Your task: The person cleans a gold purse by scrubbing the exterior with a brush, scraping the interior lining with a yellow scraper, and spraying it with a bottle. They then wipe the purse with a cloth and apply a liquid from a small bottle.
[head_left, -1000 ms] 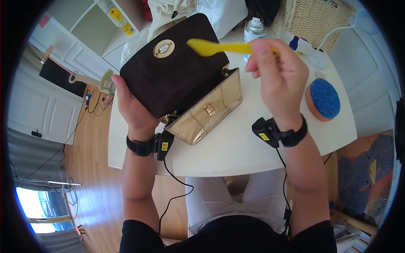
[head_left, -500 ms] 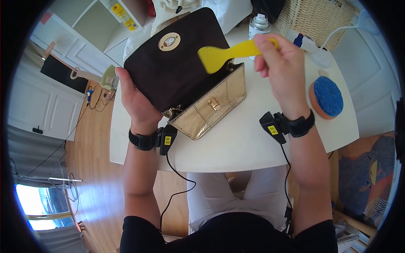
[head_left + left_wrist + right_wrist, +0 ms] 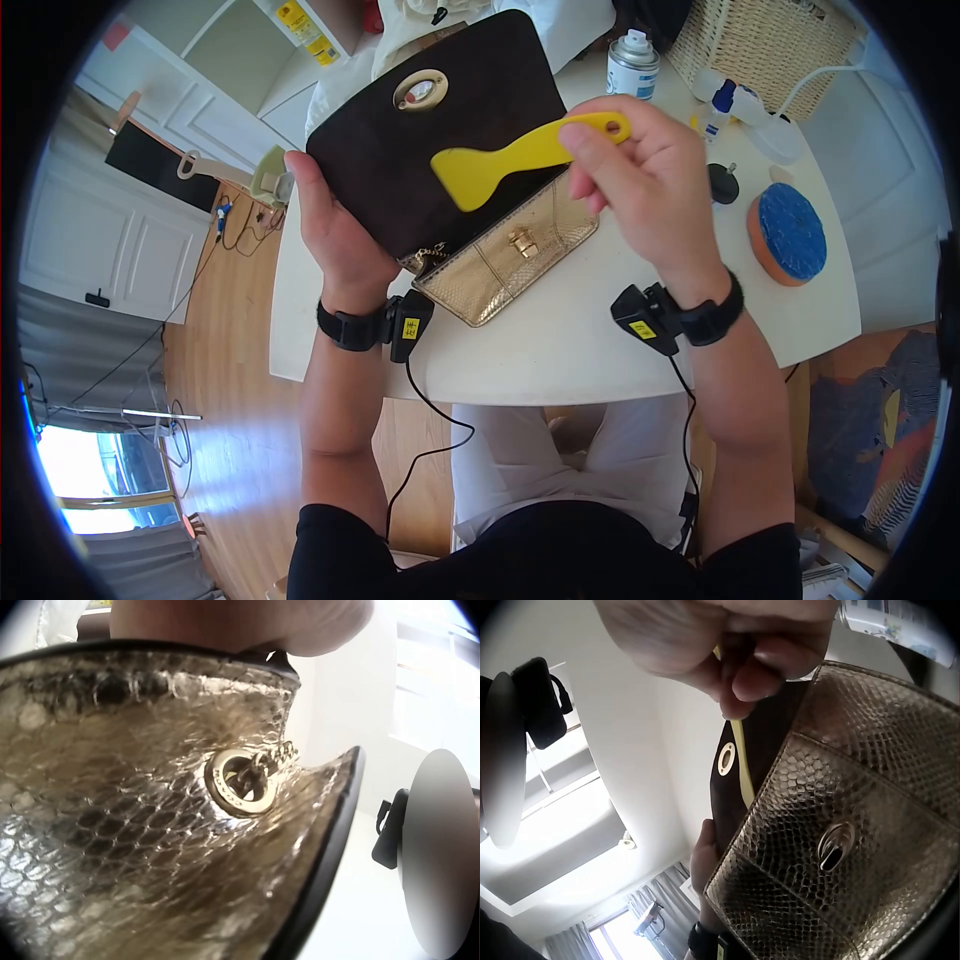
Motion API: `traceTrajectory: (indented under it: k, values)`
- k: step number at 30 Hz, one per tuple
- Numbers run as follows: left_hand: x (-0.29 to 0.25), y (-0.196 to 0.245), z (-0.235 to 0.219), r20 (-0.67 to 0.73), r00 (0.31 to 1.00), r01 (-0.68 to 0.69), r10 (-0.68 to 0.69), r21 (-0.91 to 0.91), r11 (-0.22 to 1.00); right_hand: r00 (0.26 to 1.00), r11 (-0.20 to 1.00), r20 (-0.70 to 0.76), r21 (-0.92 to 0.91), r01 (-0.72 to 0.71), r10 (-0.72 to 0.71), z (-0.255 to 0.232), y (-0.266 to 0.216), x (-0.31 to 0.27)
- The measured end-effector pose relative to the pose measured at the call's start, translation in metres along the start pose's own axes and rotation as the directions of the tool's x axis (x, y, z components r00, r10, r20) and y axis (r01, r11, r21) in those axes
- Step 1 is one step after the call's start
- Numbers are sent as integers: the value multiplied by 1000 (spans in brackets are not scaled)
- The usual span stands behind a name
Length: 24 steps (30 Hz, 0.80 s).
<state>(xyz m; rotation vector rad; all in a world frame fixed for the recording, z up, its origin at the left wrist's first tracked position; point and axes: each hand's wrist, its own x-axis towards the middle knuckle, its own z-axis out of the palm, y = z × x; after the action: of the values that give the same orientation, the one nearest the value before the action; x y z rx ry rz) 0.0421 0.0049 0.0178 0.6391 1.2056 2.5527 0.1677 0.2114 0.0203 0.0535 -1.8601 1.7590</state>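
Note:
A gold snakeskin-patterned handbag (image 3: 475, 285) stands tilted on the table, its dark-lined flap (image 3: 385, 170) raised. My left hand (image 3: 345, 245) holds it by the left side, thumb along the flap's edge and the other fingers hidden behind. In my right hand (image 3: 655, 185) a yellow plastic scraper (image 3: 475, 175) is pinched near its holed end, its wide blade overlapping the dark lining in the head view. The right wrist view shows the bag's gold turn-lock (image 3: 835, 847). A chain ring (image 3: 241, 782) on the bag's side shows close up in the left wrist view.
The white table (image 3: 540, 360) also carries a spray can (image 3: 632, 68), a blue-capped bottle (image 3: 717, 112), a small black round object (image 3: 723, 183) and a round blue-topped block (image 3: 788, 232). Behind them stands a wicker basket (image 3: 755, 45).
My right hand has brought the scraper's blade lower, toward the bag's opening, and turned its broad face to view. The left hand keeps its hold on the bag.

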Motion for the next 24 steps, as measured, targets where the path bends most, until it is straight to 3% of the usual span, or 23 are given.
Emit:
traceTrajectory:
  k: [3, 5, 7, 10, 17, 20, 22, 23, 24]
  values:
    - [-1, 1, -1, 27, 1000, 9, -9, -20, 1000, 997, 998, -76, -64, 9, -13, -7, -3, 2]
    - [-2, 2, -2, 42, 999, 19, -16, -49, 999, 999, 1000, -29, -20, -22, 22, 8, 4, -5]
    - [-2, 1, -2, 70, 997, -32, 28, 57, 998, 1000, 1000, 16, 1, -22, 22, 15, 8, -11]
    - [-3, 1, -1, 97, 995, -14, 15, -16, 1000, 999, 999, -49, 50, -6, 9, 8, -1, -6]
    - [-2, 1, -2, 49, 998, -28, 25, 52, 998, 1000, 998, 13, 66, -20, 19, 30, -5, -18]
    - [-4, 1, -2, 76, 997, -21, 21, -3, 1000, 999, 996, -20, 78, -43, 44, 31, 0, -17]
    - [-3, -1, -2, 60, 998, -36, 34, 31, 999, 992, 992, 83, 71, -105, 99, 43, 6, -25]
    - [-2, -1, -4, 61, 998, -34, 32, 32, 999, 995, 998, 89, 42, -48, 44, 49, 11, -29]
    - [-1, 0, -8, 183, 983, 5, 20, -136, 991, 995, 998, 84, 42, -49, 45, 47, 10, -27]
